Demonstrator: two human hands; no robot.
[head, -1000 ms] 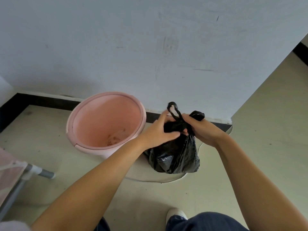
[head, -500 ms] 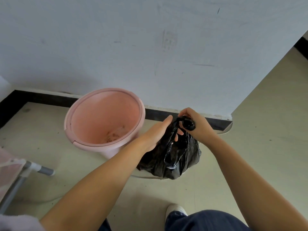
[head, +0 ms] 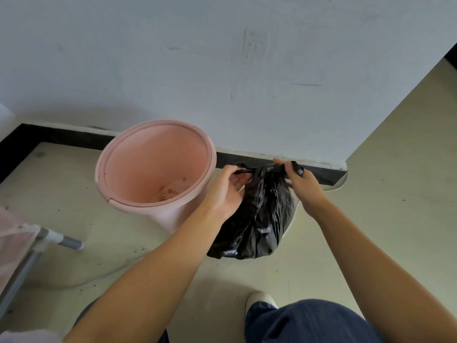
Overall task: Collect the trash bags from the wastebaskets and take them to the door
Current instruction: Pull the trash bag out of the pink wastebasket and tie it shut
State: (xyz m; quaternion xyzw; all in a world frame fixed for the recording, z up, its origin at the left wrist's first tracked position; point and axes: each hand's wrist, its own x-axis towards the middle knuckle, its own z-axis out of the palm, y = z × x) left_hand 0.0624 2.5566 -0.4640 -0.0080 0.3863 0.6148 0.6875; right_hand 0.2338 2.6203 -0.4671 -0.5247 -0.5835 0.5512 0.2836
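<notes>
A black trash bag (head: 259, 224) sits on the floor to the right of a pink wastebasket (head: 158, 214). The wastebasket holds no bag, only some crumbs at its bottom. My left hand (head: 223, 191) grips the left tail of the bag's top. My right hand (head: 303, 186) grips the right tail. The two tails are stretched apart sideways across the bag's gathered neck, just in front of the black skirting.
A white wall (head: 222, 70) with black skirting (head: 247, 160) stands right behind; its corner ends at the right, with floor beyond. A grey metal frame with pink fabric (head: 22, 246) is at the lower left. My shoe (head: 259, 300) and trouser leg are below the bag.
The hands, close together at the bag's neck before, have moved apart and now pull the bag's two tails sideways. The bag has sagged lower onto the floor.
</notes>
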